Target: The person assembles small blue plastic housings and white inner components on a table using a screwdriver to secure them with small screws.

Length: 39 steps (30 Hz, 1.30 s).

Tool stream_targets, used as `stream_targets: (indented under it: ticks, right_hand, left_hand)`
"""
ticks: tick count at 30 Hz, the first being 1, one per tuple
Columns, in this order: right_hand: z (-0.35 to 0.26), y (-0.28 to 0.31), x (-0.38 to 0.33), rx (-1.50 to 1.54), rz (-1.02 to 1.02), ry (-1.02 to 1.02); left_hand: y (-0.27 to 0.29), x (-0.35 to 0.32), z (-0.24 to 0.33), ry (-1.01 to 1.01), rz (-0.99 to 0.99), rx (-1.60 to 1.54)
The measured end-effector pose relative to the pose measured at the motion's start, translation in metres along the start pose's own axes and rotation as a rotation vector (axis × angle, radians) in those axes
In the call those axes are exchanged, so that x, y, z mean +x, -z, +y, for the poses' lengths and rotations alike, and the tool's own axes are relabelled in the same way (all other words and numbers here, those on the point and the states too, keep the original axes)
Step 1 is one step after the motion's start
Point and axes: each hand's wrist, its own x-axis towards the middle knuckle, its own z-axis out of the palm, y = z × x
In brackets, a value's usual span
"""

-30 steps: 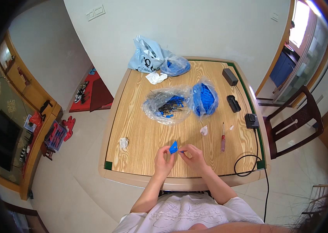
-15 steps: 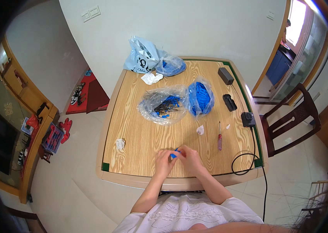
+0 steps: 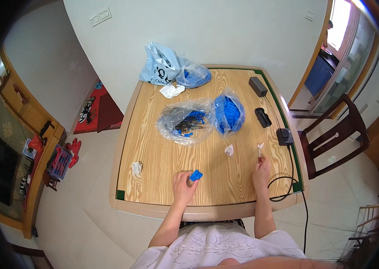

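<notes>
My left hand [image 3: 182, 186] pinches a small blue plastic piece [image 3: 196, 175] between thumb and fingers near the table's front edge. Over to the right, my right hand [image 3: 261, 172] is closed on the red handle of a screwdriver [image 3: 260, 158], its shaft pointing away from me. Farther back lies an open clear bag [image 3: 165, 125] of dark screws and small blue parts. Beside that bag stands another clear bag [image 3: 230, 114] full of blue plastic pieces. A crumpled white scrap [image 3: 229, 149] rests between my hands and the bags.
At the back are a light-blue plastic bag [image 3: 156, 67], a bag of blue parts [image 3: 194, 75] and white paper [image 3: 172, 91]. On the right lie a black box [image 3: 257, 86], a black holder [image 3: 263, 117] and a black adapter [image 3: 284, 136] with a looped cable. A wooden chair [image 3: 337, 134] stands alongside.
My right hand has let go of the blue piece, moved right and taken hold of the screwdriver. My left hand keeps the blue piece, now in plain sight.
</notes>
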Motion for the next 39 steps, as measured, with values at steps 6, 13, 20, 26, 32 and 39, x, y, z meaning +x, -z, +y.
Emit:
stream_targets:
  ticks: [6,13,20,26,32,39]
  right_hand:
    - [-0.059,0.026,-0.065,0.331,-0.236,-0.096]
    - [-0.079,0.009,-0.084,0.201,-0.481,0.344]
    - [-0.076,0.002,-0.088,0.200,-0.459,0.322]
    - [-0.080,0.002,-0.088,0.211,-0.436,0.327]
    - [-0.077,0.001,-0.089,0.220,-0.439,0.320]
    - [-0.076,-0.003,-0.090,0.237,-0.413,0.329]
  left_hand:
    - [0.012,0.002,-0.006,-0.079,-0.110,-0.078]
    - [0.005,0.000,-0.009,-0.077,-0.048,-0.013]
    - [0.002,-0.002,-0.011,-0.013,-0.055,-0.058]
    - [0.001,-0.001,-0.009,-0.054,0.001,-0.035]
    - [0.000,-0.001,-0.011,-0.064,0.011,-0.020]
    - [0.000,-0.001,-0.009,-0.033,0.008,-0.041]
